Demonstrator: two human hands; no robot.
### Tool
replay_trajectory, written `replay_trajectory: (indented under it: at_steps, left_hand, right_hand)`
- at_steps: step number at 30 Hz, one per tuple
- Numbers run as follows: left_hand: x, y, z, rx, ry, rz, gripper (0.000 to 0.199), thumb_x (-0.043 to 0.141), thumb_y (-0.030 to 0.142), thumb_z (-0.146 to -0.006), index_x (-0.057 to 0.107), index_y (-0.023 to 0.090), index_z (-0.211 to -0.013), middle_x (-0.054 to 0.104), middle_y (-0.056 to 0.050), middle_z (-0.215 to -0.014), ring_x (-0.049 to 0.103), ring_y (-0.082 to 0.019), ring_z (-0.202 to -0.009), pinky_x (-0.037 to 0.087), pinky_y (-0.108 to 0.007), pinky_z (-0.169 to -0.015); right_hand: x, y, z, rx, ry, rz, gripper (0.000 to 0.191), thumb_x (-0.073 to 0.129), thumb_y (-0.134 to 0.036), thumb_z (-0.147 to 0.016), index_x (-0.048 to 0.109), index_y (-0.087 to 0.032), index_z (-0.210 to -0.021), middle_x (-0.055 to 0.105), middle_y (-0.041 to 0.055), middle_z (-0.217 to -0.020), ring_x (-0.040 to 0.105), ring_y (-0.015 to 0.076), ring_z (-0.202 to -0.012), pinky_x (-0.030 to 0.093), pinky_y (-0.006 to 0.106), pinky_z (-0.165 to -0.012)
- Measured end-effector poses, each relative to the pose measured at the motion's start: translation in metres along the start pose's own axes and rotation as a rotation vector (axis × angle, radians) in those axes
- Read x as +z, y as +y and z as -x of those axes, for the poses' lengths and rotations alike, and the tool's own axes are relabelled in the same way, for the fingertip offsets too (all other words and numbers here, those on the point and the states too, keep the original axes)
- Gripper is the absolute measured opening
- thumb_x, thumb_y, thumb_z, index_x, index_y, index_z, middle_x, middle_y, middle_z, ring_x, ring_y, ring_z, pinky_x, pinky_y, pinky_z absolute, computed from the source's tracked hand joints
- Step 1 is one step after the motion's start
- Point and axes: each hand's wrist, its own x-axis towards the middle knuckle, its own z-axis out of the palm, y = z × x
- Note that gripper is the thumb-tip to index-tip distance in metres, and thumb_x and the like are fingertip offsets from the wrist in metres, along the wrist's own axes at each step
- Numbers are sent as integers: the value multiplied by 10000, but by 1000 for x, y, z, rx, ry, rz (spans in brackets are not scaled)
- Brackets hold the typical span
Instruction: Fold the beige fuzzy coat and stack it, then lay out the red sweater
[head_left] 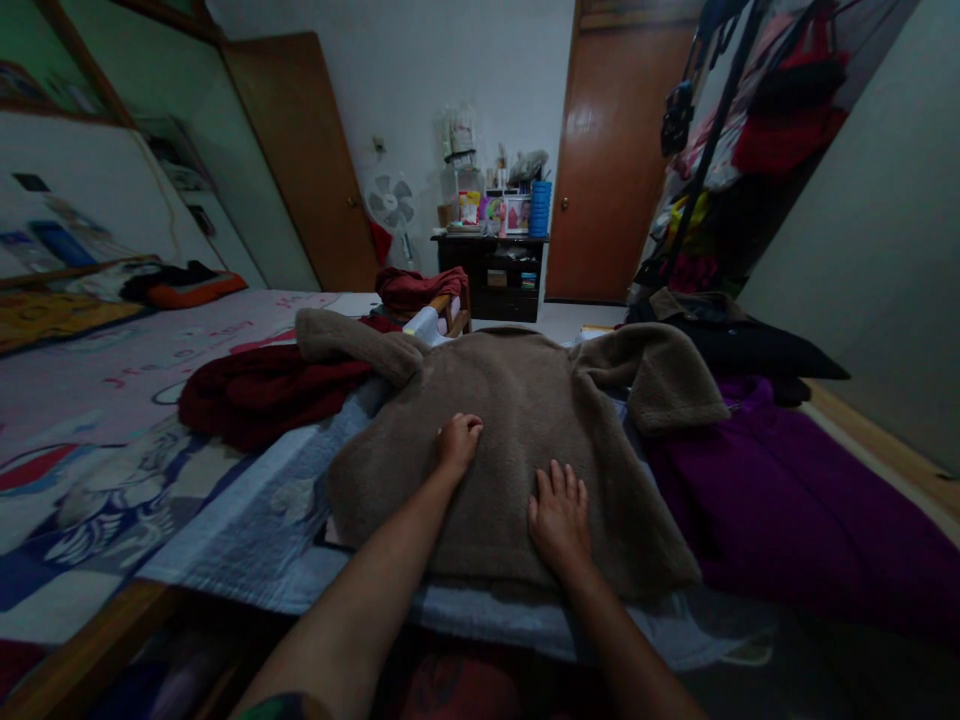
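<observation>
A brown fleecy jacket [510,400] lies spread out with its hem toward me and its sleeves out to both sides. On the middle of it rests my left hand [459,440], its fingers curled together; whether cloth is pinched in them is hidden. Lower and to the right, my right hand [560,510] lies flat on the fabric, fingers stretched out. Under the jacket is a pale blue cloth [255,520]. The left sleeve reaches over a dark red garment [262,395], and the right sleeve touches a purple garment [795,490].
A bed with a printed sheet [150,400] is at the left. Dark folded clothes [750,340] are stacked at the right, below hanging clothes and bags [787,130]. Farther back stand a fan [391,203], a dark cabinet [491,290] and a wooden door [622,170].
</observation>
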Motion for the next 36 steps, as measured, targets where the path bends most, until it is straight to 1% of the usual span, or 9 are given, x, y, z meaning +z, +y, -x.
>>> replay_trajectory:
  at_steps: [6,12,15,18,21,24,27,31,36]
  left_hand:
    - [0,5,0,15,-63,-122,124,603,226,-839,725,241,-858,671,-71,-1020,581,-245,-1037,367,-395,-947]
    - [-10,-2,20,35,-125,-70,86,601,180,-816,649,209,-750,638,-68,-1020,557,-237,-1057,366,-390,-960]
    - [-19,-11,30,35,-171,45,73,587,189,-809,600,204,-739,648,-31,-903,595,-190,-934,425,-321,-873]
    - [-31,-18,36,-3,-189,190,106,482,222,-853,554,202,-777,640,-5,-772,612,-143,-742,465,-258,-720]
    - [-48,-20,44,-54,-172,311,165,392,286,-886,518,200,-821,646,-9,-748,600,-124,-630,460,-227,-611]
    - [-66,-21,57,-76,-150,469,210,408,378,-875,512,205,-816,647,-7,-746,580,-117,-592,447,-216,-580]
    - [-76,-23,65,-13,-153,504,274,416,425,-863,524,210,-732,610,0,-691,556,-128,-596,439,-232,-604]
    - [-69,-23,57,28,-188,384,301,442,406,-847,528,213,-633,567,9,-639,543,-142,-630,422,-249,-639]
    - [-51,-24,57,-39,-249,444,372,428,478,-834,524,206,-600,531,14,-560,519,-134,-546,414,-247,-577]
  right_hand:
    - [0,0,-2,11,-13,7,483,426,-311,-917,512,-185,-1376,370,105,-1531,240,291,-1435,125,470,-1158]
    - [2,0,-3,12,-1,30,479,430,-309,-910,521,-186,-1364,382,99,-1525,253,291,-1429,134,469,-1156]
    - [1,0,-2,11,-6,35,479,421,-312,-914,520,-182,-1365,382,99,-1524,259,290,-1427,139,467,-1154]
    - [0,0,-2,11,-9,39,481,411,-304,-917,513,-180,-1371,380,96,-1525,255,284,-1430,135,459,-1155]
    - [-1,0,-2,15,-21,43,483,408,-308,-921,508,-183,-1377,375,92,-1529,248,282,-1433,131,456,-1157]
    - [1,0,-3,21,-24,50,484,410,-306,-919,511,-183,-1376,376,91,-1529,251,285,-1431,130,458,-1156]
    - [1,0,-3,13,-23,49,488,408,-311,-917,509,-179,-1376,377,95,-1527,254,290,-1428,134,463,-1154]
    - [2,1,-2,-2,-3,46,483,404,-312,-918,512,-175,-1368,388,106,-1518,258,291,-1424,140,470,-1149]
    - [4,1,-2,10,8,39,481,410,-306,-912,510,-183,-1365,385,105,-1519,254,282,-1425,134,468,-1149]
